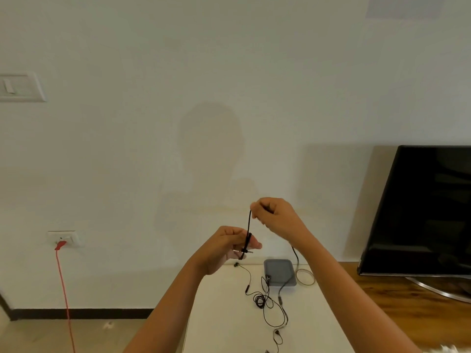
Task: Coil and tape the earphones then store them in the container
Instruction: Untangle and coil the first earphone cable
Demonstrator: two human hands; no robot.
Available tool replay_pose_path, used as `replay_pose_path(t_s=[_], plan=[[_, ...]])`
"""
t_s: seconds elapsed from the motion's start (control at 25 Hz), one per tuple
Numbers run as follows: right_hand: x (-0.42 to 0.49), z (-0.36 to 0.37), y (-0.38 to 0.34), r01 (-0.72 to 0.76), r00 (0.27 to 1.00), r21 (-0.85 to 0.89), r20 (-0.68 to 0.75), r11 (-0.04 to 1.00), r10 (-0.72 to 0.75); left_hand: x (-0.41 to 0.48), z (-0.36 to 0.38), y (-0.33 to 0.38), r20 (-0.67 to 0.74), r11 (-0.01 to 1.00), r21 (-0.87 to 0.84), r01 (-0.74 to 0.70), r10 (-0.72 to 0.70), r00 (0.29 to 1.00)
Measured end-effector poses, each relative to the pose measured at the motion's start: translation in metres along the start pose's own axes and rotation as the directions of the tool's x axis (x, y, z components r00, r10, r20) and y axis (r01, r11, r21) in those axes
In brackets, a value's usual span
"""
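My left hand (pixel 226 247) is raised above the white table (pixel 219 314) and grips a coil of black earphone cable (pixel 246 244), with the jack plug poking out beside my fingers. My right hand (pixel 274 215) is higher and to the right, pinching the cable's free length and holding it taut above the coil. A second black earphone set (pixel 262 299) lies loosely tangled on the table below. The grey container (pixel 279 272) sits at the table's far edge. A roll of clear tape (pixel 305 277) lies just right of it.
A black TV screen (pixel 420 210) stands on a wooden surface (pixel 407 307) to the right. A red cord (pixel 65 296) hangs from a wall socket at the left. The white wall is close behind the table.
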State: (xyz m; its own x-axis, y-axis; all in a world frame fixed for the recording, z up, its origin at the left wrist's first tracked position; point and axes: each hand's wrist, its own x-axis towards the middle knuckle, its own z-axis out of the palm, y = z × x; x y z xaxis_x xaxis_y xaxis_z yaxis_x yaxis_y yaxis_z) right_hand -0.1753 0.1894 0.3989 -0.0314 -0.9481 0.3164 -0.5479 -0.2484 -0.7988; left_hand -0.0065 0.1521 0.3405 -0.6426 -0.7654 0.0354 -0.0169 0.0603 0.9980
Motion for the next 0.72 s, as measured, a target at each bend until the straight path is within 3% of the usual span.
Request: replay_pose_path(t_s=[0.2, 0.4, 0.48, 0.6, 0.72], plan=[[0.011, 0.014, 0.049, -0.111, 0.994, 0.187, 0.025, 0.976, 0.108, 0.001, -0.001, 0.012, 0.013, 0.961, -0.276, -0.028, 0.033, 0.999], [-0.017, 0.057, 0.084, -0.240, 0.969, 0.374, 0.143, 0.896, 0.200, 0.006, -0.002, 0.017, -0.041, 0.931, -0.359, -0.058, 0.047, 0.998], [-0.033, 0.070, 0.084, -0.271, 0.957, 0.371, 0.199, 0.888, 0.209, 0.010, -0.006, 0.018, -0.102, 0.914, -0.395, -0.093, 0.057, 0.993], [-0.056, 0.080, 0.081, -0.286, 0.942, 0.306, 0.262, 0.908, 0.208, 0.016, -0.020, 0.020, -0.207, 0.924, -0.355, -0.144, 0.072, 0.976], [-0.067, 0.071, 0.064, -0.281, 0.940, 0.296, 0.278, 0.913, 0.199, 0.016, -0.029, 0.016, -0.254, 0.982, -0.136, -0.129, 0.091, 0.963]])
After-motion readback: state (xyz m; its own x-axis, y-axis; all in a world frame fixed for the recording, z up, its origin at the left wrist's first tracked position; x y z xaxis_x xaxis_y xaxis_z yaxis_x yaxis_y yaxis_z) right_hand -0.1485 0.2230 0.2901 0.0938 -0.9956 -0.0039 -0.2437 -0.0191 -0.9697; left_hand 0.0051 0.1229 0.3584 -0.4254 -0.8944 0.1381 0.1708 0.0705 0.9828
